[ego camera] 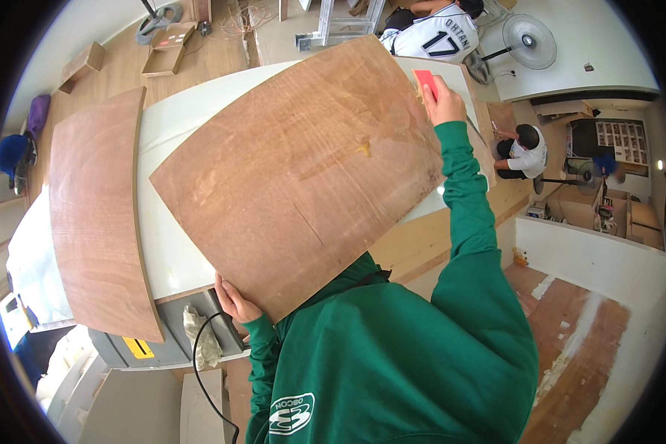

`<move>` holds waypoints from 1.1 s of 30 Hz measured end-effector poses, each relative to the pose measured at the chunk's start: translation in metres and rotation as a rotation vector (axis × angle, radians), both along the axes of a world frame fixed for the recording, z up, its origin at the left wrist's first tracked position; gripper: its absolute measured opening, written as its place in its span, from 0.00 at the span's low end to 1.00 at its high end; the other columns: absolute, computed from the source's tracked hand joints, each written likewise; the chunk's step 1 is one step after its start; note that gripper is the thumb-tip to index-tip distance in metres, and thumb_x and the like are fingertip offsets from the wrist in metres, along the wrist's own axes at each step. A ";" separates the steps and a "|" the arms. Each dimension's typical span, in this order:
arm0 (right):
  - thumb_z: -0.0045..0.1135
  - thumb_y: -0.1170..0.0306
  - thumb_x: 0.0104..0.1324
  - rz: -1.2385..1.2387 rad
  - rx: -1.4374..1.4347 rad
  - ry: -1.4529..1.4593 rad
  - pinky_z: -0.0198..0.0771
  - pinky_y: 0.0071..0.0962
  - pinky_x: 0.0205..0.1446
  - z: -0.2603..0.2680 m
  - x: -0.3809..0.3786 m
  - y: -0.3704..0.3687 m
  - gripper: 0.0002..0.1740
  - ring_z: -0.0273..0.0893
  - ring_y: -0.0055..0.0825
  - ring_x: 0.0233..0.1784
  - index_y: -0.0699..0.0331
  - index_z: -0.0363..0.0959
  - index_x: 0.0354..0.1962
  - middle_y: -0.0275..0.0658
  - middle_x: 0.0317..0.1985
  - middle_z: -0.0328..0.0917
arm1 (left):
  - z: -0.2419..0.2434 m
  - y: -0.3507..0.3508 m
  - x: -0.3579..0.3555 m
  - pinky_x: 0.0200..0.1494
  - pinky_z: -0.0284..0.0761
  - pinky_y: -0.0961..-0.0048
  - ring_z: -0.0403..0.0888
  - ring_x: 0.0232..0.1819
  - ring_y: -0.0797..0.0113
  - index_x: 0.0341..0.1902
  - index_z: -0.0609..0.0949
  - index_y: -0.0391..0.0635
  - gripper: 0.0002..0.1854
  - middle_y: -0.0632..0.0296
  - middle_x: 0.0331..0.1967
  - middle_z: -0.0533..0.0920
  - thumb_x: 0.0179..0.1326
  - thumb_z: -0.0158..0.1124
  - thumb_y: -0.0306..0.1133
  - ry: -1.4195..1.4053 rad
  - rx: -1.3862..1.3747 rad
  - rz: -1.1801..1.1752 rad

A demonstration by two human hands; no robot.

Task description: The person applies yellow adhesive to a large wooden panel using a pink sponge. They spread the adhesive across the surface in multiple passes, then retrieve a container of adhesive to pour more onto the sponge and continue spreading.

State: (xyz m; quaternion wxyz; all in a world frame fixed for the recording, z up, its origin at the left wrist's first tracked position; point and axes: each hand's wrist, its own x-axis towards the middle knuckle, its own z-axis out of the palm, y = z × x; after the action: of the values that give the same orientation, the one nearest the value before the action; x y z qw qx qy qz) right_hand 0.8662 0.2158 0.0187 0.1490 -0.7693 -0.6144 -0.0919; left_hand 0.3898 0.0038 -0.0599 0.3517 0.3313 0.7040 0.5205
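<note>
A wide plywood board [288,177] lies at an angle over a white-topped worktable [172,244]. My right hand [448,104] grips a red flat spreader [425,82] at the board's far right edge, with yellowish paste along the spreader's side. A small dab of yellowish glue or paste [363,150] sits right of the board's middle, and shiny smears show on the wood near the far right. At the near left edge, my left hand [236,302] holds the board, its fingers partly hidden.
A second plywood panel [97,216] lies on the table's left. Below it are a grey case [172,316], a cloth [202,336] and a black cable [199,383]. Two people [430,33] [527,151] work beyond, near a stepladder [346,25] and a standing fan [527,41].
</note>
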 end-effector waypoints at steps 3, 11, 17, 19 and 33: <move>0.50 0.61 0.61 -0.132 -0.010 0.010 0.69 0.48 0.32 -0.004 -0.004 -0.016 0.14 0.75 0.52 0.31 0.55 0.69 0.43 0.50 0.28 0.77 | -0.003 -0.001 0.000 0.58 0.62 0.73 0.70 0.52 0.68 0.59 0.69 0.33 0.21 0.54 0.52 0.74 0.70 0.40 0.35 -0.019 0.015 0.002; 0.51 0.59 0.61 0.049 0.003 0.061 0.70 0.47 0.34 -0.005 0.004 -0.008 0.17 0.75 0.53 0.33 0.55 0.70 0.46 0.51 0.29 0.77 | -0.002 -0.001 0.000 0.59 0.62 0.71 0.70 0.54 0.66 0.57 0.70 0.31 0.19 0.52 0.53 0.74 0.70 0.41 0.32 -0.029 0.002 0.018; 0.51 0.57 0.61 -0.056 -0.083 0.055 0.70 0.47 0.36 -0.004 0.007 -0.005 0.18 0.75 0.54 0.34 0.55 0.70 0.47 0.53 0.29 0.77 | -0.003 -0.001 -0.001 0.59 0.63 0.71 0.70 0.54 0.65 0.57 0.70 0.32 0.19 0.52 0.53 0.74 0.69 0.41 0.32 -0.039 0.028 0.012; 0.52 0.55 0.61 0.019 -0.030 0.086 0.69 0.47 0.36 -0.007 0.007 -0.002 0.21 0.75 0.55 0.36 0.54 0.70 0.49 0.56 0.30 0.77 | -0.004 -0.002 0.000 0.59 0.63 0.71 0.70 0.54 0.65 0.57 0.70 0.31 0.19 0.52 0.53 0.74 0.69 0.41 0.32 -0.050 0.018 0.023; 0.52 0.56 0.60 0.014 -0.112 0.106 0.70 0.47 0.37 -0.013 0.030 0.004 0.23 0.75 0.54 0.34 0.55 0.69 0.51 0.54 0.31 0.77 | 0.003 0.002 0.001 0.57 0.64 0.71 0.71 0.51 0.65 0.57 0.71 0.33 0.20 0.52 0.51 0.76 0.69 0.42 0.32 -0.009 0.014 0.025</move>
State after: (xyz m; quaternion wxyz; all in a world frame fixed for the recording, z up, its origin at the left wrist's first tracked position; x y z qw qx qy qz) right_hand 0.8963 0.2198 0.0055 0.1388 -0.7758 -0.6153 -0.0158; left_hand 0.3908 0.0058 -0.0569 0.3463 0.3226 0.7027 0.5312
